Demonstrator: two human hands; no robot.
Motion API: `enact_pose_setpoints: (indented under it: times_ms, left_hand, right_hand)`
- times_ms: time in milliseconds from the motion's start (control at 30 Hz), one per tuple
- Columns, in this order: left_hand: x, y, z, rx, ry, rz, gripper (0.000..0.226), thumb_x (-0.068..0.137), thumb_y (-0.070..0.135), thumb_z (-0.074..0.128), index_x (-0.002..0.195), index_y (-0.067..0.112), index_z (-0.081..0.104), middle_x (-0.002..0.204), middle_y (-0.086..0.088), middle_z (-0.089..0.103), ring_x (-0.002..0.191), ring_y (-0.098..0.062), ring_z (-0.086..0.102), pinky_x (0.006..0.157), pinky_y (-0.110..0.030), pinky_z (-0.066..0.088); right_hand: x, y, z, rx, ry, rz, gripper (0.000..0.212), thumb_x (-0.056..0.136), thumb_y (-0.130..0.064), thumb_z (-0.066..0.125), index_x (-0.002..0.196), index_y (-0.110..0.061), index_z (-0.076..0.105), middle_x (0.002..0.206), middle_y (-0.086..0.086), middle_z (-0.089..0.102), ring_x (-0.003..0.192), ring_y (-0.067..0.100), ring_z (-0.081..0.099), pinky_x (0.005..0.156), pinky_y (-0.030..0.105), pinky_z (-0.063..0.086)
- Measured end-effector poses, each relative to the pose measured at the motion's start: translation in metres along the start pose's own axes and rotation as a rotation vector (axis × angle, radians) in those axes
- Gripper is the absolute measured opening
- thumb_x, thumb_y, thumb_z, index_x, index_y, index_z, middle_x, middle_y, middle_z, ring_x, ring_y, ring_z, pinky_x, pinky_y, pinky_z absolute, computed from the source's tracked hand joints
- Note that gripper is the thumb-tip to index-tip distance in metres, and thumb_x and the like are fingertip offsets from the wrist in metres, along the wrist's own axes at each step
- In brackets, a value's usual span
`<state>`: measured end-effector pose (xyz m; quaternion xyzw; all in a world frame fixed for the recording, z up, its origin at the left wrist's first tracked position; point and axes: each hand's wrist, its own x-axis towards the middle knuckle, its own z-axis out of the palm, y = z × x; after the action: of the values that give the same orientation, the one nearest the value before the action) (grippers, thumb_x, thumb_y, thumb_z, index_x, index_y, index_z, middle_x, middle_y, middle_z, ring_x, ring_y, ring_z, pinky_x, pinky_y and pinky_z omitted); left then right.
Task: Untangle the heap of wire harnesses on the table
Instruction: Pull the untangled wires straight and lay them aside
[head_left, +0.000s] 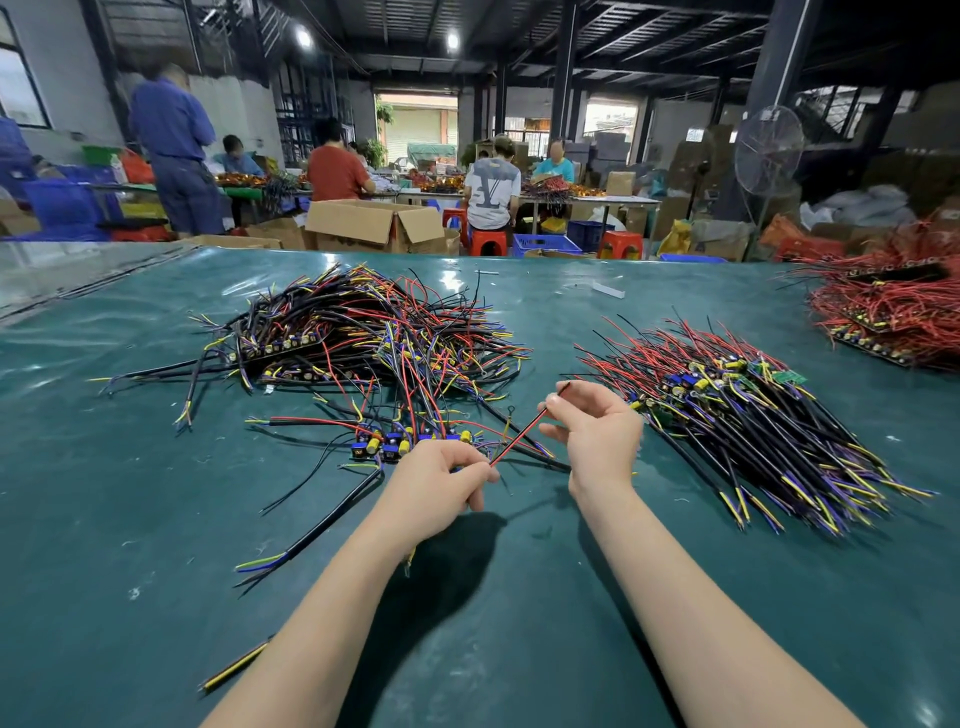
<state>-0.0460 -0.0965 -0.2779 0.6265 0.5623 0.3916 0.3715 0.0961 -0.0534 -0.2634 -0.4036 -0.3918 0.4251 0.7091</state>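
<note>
A tangled heap of wire harnesses (358, 332) in black, red, yellow and blue lies at the table's centre left. A red and black wire pair (519, 434) runs taut between my hands, above the table. My left hand (441, 480) pinches its lower end, close to a few harnesses with blue and yellow parts (387, 441). My right hand (592, 421) pinches the upper end between thumb and forefinger. To the right lies a neater pile of harnesses (753, 410) with their wires laid the same way.
The green table cover (156, 493) stretches all around. A red wire heap (893, 312) sits at the far right edge. Loose black cables (311, 535) lie left of my left arm. Cardboard boxes (374, 223), stools and seated people are beyond the table.
</note>
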Motion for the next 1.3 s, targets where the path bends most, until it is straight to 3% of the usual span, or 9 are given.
enact_pose_setpoints:
  times_ms: [100,267,467,667,833,900,1133,1300]
  left_hand:
    - [-0.001,0.001,-0.001,0.003,-0.002,0.014,0.024,0.087,0.012,0.055,0.067,0.022,0.065,0.042,0.007,0.055,0.033,-0.002,0.034,0.039,-0.012,0.027]
    - [-0.004,0.004,0.001,-0.085,-0.083,0.04,0.02,0.088,0.01,0.055,0.072,0.016,0.066,0.044,0.006,0.055,0.034,-0.004,0.034,0.039,-0.012,0.027]
    - [-0.011,0.011,0.004,-0.227,-0.168,0.152,0.027,0.091,-0.001,0.048,0.075,0.012,0.064,0.043,0.007,0.053,0.032,-0.002,0.03,0.037,-0.01,0.024]
    - [-0.005,0.008,-0.002,-0.32,0.107,0.053,0.028,0.089,-0.004,0.049,0.068,0.008,0.063,0.039,0.004,0.051,0.029,-0.003,0.03,0.033,-0.01,0.023]
    - [-0.001,0.009,-0.001,-0.409,0.215,0.0,0.029,0.089,-0.004,0.05,0.067,0.009,0.064,0.036,0.004,0.048,0.029,-0.002,0.027,0.031,-0.01,0.019]
    - [0.0,0.007,-0.003,-0.405,0.252,-0.004,0.03,0.089,-0.001,0.051,0.065,0.012,0.063,0.038,0.005,0.05,0.031,-0.003,0.027,0.032,-0.011,0.019]
    - [0.001,0.007,-0.004,-0.348,0.213,0.033,0.028,0.091,0.005,0.052,0.066,0.009,0.063,0.042,0.005,0.052,0.032,-0.003,0.03,0.033,-0.011,0.021]
    - [0.002,0.01,-0.001,-0.312,0.166,0.04,0.026,0.087,0.001,0.052,0.064,0.007,0.062,0.041,0.005,0.052,0.032,-0.004,0.029,0.033,-0.011,0.021]
  right_hand:
    - [0.002,-0.004,-0.002,0.033,0.008,0.02,0.026,0.083,0.01,0.057,0.067,-0.01,0.057,0.047,-0.005,0.06,0.044,0.003,0.06,0.033,0.015,0.039]
    - [0.009,-0.01,-0.008,0.076,0.042,0.143,0.025,0.088,0.001,0.052,0.065,-0.008,0.056,0.039,-0.004,0.056,0.035,0.005,0.056,0.03,0.011,0.031]
    - [0.01,-0.014,-0.013,0.267,0.038,0.496,0.027,0.091,-0.006,0.049,0.064,-0.008,0.054,0.037,-0.002,0.056,0.031,0.004,0.053,0.029,0.01,0.033]
    - [0.003,-0.008,-0.003,0.045,-0.12,0.276,0.021,0.09,-0.016,0.057,0.07,-0.013,0.063,0.05,-0.008,0.064,0.044,-0.001,0.057,0.038,0.011,0.039]
    - [-0.02,-0.002,0.018,-0.123,-0.462,0.271,0.015,0.087,-0.006,0.058,0.074,-0.011,0.063,0.052,-0.008,0.063,0.049,-0.001,0.059,0.041,0.011,0.04]
    - [-0.026,0.001,0.023,-0.178,-0.511,0.25,0.018,0.085,0.0,0.058,0.073,-0.014,0.063,0.05,-0.01,0.062,0.048,-0.003,0.057,0.042,0.01,0.038]
    - [-0.031,0.005,0.025,-0.213,-0.457,0.219,0.019,0.083,-0.005,0.062,0.068,-0.016,0.064,0.045,-0.012,0.057,0.042,-0.004,0.046,0.041,0.01,0.034]
    - [-0.035,0.006,0.034,-0.088,-0.212,0.133,0.029,0.077,0.013,0.059,0.062,-0.011,0.059,0.054,-0.003,0.054,0.04,-0.001,0.045,0.041,0.011,0.033]
